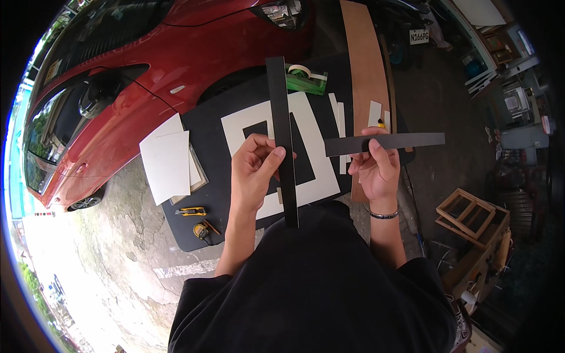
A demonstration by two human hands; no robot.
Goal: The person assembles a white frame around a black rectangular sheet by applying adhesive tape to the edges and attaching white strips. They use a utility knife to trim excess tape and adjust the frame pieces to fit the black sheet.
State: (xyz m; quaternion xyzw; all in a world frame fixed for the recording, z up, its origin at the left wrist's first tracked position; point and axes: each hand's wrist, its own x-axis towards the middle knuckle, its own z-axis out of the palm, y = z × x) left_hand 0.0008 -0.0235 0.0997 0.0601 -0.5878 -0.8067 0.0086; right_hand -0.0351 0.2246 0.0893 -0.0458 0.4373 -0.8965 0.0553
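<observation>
My left hand (252,173) pinches a long black strip (278,97), held nearly upright over the table. In my right hand (379,173) is a shorter black strip (415,140), held level with the thumb across its face. The two strips are apart, with a gap between them. Below them a white rectangular frame (311,132) with a cut-out middle lies on the black table (206,126); the long strip and my left hand cover part of it. A small yellow-and-black tip (381,123) shows behind my right fingers; its kind is unclear.
White sheets (165,162) lie at the table's left, near a yellow utility knife (191,211) and a tape measure (202,230). A green tape dispenser (307,85) stands at the back. White strips (342,120) and a brown board (366,65) are at right. A red car (147,94) stands close behind.
</observation>
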